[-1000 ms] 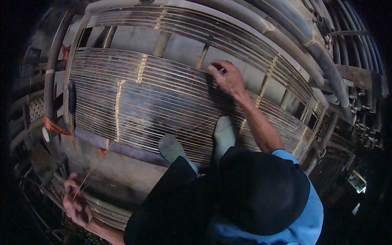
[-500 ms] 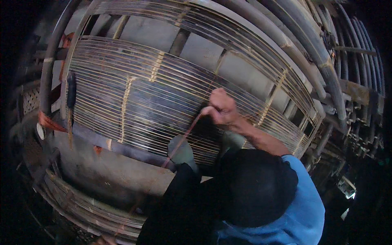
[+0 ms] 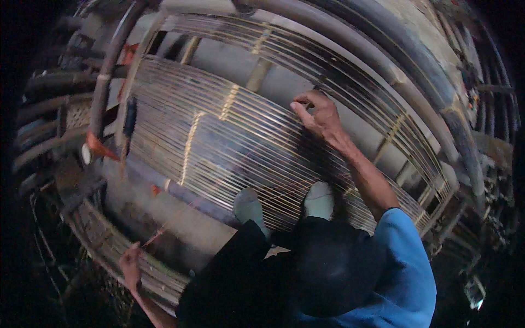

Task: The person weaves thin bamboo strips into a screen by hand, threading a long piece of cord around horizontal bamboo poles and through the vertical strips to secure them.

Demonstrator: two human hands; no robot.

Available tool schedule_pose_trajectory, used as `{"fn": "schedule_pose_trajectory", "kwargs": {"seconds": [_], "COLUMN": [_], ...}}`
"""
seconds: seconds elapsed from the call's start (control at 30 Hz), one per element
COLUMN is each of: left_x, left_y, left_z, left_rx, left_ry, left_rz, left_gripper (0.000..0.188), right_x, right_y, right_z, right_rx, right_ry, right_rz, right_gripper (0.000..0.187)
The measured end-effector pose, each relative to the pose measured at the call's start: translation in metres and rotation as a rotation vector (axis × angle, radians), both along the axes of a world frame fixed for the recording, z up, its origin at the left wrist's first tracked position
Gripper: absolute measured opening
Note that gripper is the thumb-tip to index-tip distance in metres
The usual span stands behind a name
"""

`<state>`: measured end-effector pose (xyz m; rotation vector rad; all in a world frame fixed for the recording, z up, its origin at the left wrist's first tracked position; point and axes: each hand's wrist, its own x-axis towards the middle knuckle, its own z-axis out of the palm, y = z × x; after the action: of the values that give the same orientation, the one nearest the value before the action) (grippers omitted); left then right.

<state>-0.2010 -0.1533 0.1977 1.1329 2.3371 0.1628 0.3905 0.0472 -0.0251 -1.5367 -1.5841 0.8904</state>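
Low on the left, my left hand (image 3: 131, 267) is closed on a thin red cord (image 3: 158, 233), which slants up and right toward the bamboo rail. My right hand (image 3: 322, 117) hovers over the upper middle of a panel of thin parallel slats (image 3: 219, 145). Its fingers are curled, with thumb and forefinger tips close together; whatever they may hold is too blurred to make out. Pale yellow bindings (image 3: 191, 147) cross the slats. My feet, in light grey-green socks (image 3: 319, 200), stand on the panel near its lower edge.
Thick bamboo poles (image 3: 399, 82) frame the panel along the far and right sides. A dark-handled tool (image 3: 130, 117) hangs at the left end, beside a pole with orange wrapping (image 3: 100, 146). Bamboo strips (image 3: 109, 235) lie low on the left. Grey floor (image 3: 136, 202) shows beyond the rail.
My right hand has moved up and right, and the cord no longer runs visibly to it. My left hand has risen further into view at lower left with the cord.
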Motion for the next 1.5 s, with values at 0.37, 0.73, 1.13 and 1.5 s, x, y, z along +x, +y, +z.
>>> {"fn": "schedule_pose_trajectory", "kwargs": {"seconds": [0.37,0.73,1.13,1.5], "left_x": [0.112,0.154,0.133,0.101], "left_y": [0.207,0.450,0.509,0.437], "left_z": [-0.086,-0.195,-0.266,-0.264], "left_rx": [0.201,0.388,0.082,0.981], "left_ry": [0.169,0.043,0.135,-0.209], "left_rz": [-0.619,-0.861,-1.106,-0.962], "left_gripper": [0.038,0.039,0.069,0.033], "right_x": [-0.074,-0.035,-0.081,-0.210], "right_y": [0.067,0.075,0.118,0.162], "right_z": [0.046,0.092,0.157,0.005], "right_rx": [-0.117,-0.285,-0.475,-0.319], "right_ry": [-0.043,-0.257,-0.758,-0.133], "right_rz": [0.381,0.317,0.592,0.094], "right_gripper": [0.024,0.020,0.018,0.039]}}
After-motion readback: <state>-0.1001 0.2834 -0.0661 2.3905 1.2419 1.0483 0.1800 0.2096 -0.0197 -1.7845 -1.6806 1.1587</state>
